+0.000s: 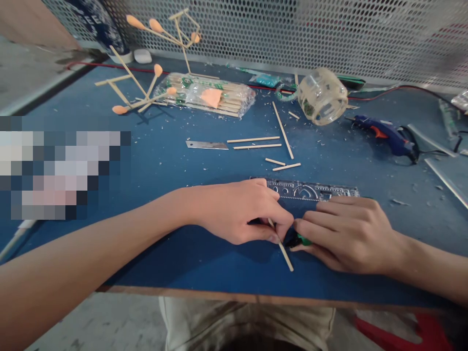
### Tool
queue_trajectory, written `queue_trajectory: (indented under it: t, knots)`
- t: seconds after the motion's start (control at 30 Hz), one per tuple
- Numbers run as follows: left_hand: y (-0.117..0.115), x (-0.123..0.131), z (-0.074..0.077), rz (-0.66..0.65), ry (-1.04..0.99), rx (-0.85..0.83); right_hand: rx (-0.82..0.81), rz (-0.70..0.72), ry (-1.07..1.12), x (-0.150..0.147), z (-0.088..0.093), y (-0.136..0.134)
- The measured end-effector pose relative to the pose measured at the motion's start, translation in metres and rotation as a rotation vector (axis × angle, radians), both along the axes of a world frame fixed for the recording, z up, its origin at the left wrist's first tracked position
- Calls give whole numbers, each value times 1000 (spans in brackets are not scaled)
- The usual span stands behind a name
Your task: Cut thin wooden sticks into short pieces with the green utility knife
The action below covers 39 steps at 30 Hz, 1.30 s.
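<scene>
Head view: a thin wooden stick (284,253), angled toward the table's near edge, is pinched by the left hand (239,210); a green-black tool (298,240) is gripped by the right hand (347,233).

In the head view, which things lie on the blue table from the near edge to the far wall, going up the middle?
Thin stick pinched by left hand and right hand → ruler → loose cut sticks → bag of sticks → stick model with orange tips.
</scene>
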<state>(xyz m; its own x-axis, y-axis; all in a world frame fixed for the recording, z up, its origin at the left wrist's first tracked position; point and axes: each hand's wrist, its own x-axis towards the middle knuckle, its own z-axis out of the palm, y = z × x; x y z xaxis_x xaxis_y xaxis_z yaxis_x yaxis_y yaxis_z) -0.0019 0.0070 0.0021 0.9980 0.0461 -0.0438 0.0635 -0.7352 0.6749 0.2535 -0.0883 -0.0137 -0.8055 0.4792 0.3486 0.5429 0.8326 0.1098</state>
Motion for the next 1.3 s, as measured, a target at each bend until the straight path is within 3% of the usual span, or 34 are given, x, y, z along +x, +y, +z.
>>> queue_trajectory:
  t: [0.77,1.03,1.3]
  knots:
    - [-1,1,1,-1,-8,14,-12,19,24,-6,-3,-1]
    - [0,0,1,11,0,15,-33,50,210,8,-14,15]
    - [4,0,-3,-10,-119,-126,-60,138,474,14,-19,22]
